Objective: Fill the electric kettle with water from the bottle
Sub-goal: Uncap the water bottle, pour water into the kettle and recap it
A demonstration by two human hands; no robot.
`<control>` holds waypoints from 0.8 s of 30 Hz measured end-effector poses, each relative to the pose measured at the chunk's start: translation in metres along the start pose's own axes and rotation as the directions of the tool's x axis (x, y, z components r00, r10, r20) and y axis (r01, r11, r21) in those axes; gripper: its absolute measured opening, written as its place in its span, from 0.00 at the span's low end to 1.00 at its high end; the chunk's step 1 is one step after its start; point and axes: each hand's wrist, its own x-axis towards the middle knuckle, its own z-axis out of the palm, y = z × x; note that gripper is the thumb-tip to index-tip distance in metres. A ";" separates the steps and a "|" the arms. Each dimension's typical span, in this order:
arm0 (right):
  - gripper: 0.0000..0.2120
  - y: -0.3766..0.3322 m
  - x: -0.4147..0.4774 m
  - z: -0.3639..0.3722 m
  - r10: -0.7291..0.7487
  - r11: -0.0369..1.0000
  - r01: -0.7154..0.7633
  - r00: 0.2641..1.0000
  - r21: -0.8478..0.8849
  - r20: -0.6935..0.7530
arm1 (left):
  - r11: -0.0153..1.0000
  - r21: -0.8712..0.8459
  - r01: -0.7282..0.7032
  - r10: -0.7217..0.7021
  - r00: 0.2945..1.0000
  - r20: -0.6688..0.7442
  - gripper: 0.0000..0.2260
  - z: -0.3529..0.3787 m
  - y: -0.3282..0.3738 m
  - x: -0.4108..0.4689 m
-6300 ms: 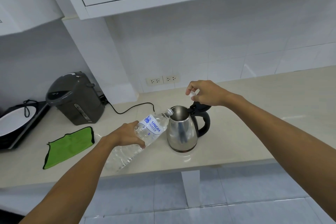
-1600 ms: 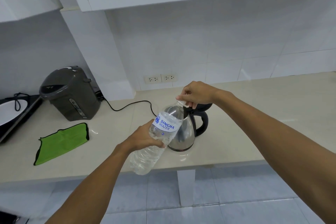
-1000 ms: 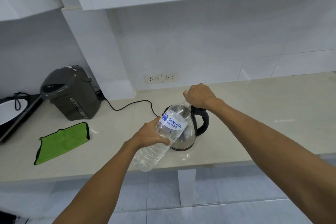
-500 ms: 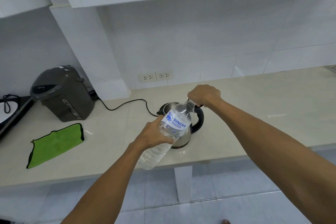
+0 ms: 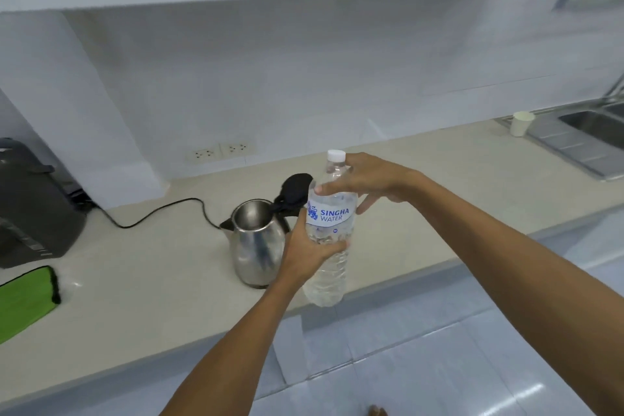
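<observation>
2 hands are on the clear plastic water bottle [image 5: 329, 240] with the blue and white label. I see it standing almost straight up, in the air at the front edge of the pale stone counter [image 5: 141, 284], with its bottom past the edge. Its white screw cap [image 5: 336, 155] is on top.

My left hand [image 5: 309, 255] is wrapped around the middle of the bottle, just under the label, with the fingers curled tight around the front. So the label and neck stick up above that hand and the ribbed bottom part hangs below it.

My right hand [image 5: 368, 181] is up at the bottle's shoulder, just under the cap. The thumb presses the front near the top of the label. The other fingers are spread loosely behind and to the side, so this hand only holds it lightly.

1 shiny steel electric kettle [image 5: 258, 243] stands on the counter, just to the left of the bottle, and my left hand is right beside its wall. Its black lid [image 5: 295, 187] is tipped up and open at the back. I can see down into it, but I cannot tell how much water is inside.
</observation>
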 end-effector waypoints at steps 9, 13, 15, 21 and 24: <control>0.32 0.067 0.017 -0.075 0.003 0.991 -0.031 0.979 -0.134 -0.206 | 0.997 -0.037 0.062 -0.060 0.998 0.030 0.32 0.100 0.014 0.068; 0.29 0.100 0.045 -0.106 -0.032 0.987 -0.007 0.971 -0.161 -0.236 | 0.995 -0.029 0.101 -0.101 0.995 -0.007 0.30 0.137 0.011 0.111; 0.28 0.116 0.062 -0.120 -0.073 0.980 0.025 0.967 -0.195 -0.244 | 0.994 -0.018 0.107 -0.108 0.994 -0.035 0.29 0.154 0.008 0.134; 0.32 0.159 0.117 -0.152 -0.134 0.966 0.066 0.954 -0.248 -0.267 | 0.995 0.042 0.094 -0.088 0.990 -0.111 0.30 0.183 -0.004 0.194; 0.31 0.172 0.138 -0.161 -0.144 0.970 0.081 0.953 -0.231 -0.267 | 0.994 0.069 0.082 -0.072 0.988 -0.139 0.32 0.191 -0.010 0.214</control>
